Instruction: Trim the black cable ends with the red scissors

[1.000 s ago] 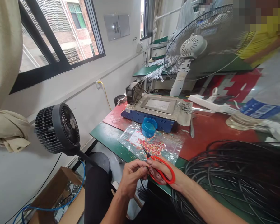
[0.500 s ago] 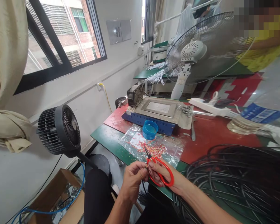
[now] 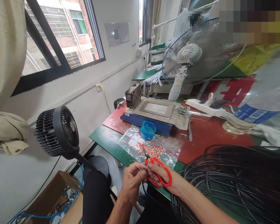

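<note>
Since the earlier frames little has shifted: the hands have slid slightly left in the lower centre of the frame while the view tipped a touch, and the grip looks unchanged. The big coil of black cable, glossy and springy, fills the lower right, with no trimmed lengths visibly set apart, so most of the work seems yet to be done. At mid-left stands a matte black fan with a ribbed round cage. Above centre, a crinkled clear plastic bag strewn with small red and orange snippets suggests many cuts are already made; a smooth blue cup sits on it. The right hand is clenched through the looped handles of the red scissors, thin dark blades up. The left hand pinches something at the blades, too small to tell.
</note>
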### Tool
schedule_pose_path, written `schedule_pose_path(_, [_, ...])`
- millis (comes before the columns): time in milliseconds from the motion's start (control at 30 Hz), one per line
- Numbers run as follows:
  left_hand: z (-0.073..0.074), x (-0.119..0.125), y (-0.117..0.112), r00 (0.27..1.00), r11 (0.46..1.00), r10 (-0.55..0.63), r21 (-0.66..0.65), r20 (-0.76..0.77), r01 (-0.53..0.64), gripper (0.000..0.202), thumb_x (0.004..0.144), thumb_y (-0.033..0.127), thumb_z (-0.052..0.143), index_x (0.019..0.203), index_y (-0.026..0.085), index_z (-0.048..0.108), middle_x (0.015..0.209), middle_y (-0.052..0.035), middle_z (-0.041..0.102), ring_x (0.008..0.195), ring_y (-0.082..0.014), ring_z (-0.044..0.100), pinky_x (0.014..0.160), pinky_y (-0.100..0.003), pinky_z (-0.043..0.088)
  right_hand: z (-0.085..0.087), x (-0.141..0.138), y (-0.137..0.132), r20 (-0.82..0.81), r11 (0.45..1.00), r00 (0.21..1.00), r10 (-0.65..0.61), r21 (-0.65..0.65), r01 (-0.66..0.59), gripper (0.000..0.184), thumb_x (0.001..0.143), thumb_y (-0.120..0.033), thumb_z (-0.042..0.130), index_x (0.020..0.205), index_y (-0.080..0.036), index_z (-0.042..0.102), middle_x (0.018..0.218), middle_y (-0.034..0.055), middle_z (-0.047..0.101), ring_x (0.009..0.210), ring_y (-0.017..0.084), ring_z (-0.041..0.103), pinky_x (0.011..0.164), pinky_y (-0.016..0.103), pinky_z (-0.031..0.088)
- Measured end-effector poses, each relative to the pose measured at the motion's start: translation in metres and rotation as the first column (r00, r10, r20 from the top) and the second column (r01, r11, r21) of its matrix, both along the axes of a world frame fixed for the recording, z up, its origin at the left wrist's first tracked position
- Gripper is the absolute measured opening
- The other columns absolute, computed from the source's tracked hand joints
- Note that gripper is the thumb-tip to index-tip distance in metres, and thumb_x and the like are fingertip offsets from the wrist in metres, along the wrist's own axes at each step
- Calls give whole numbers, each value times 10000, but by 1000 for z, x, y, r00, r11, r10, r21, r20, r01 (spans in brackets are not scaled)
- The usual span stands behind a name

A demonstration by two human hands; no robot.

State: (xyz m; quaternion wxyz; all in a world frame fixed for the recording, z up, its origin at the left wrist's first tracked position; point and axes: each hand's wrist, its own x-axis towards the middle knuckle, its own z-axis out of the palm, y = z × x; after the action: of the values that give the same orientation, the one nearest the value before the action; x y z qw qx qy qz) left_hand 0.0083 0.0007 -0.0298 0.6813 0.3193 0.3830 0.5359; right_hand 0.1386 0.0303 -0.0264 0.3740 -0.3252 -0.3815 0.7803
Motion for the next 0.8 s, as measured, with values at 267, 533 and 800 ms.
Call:
schedule_pose_path(267, [2, 4, -2, 999, 999, 32, 5, -6, -32, 160, 647, 299, 706, 720, 165, 656, 605, 10, 621, 535, -69, 466, 561, -245, 319, -2, -1, 0, 40, 1000, 999, -13, -1, 13, 450, 668, -523, 678, 479, -155, 503, 365, -53, 430, 299, 42, 351, 325, 184, 231])
schedule_pose_path(533, [1, 6, 0, 983, 984, 179, -10, -32, -179, 164, 654, 260, 708, 765, 148, 665, 572, 30, 621, 542, -50, 475, 556, -214, 335, 6, -1, 1, 102, 992, 993, -64, 111, 52, 432, 703, -522, 657, 524, -148, 536, 387, -55, 432, 345, 45, 360, 365, 187, 263])
schedule_pose_path(800, [0, 5, -2, 969, 980, 197, 28, -147, -195, 193, 642, 294, 715, 774, 158, 681, 598, 26, 616, 542, -51, 478, 539, -210, 351, 0, 0, 3, 235, 976, 967, -96, 215, 44, 465, 688, -569, 649, 520, -163, 495, 392, -52, 433, 339, 52, 371, 364, 193, 257])
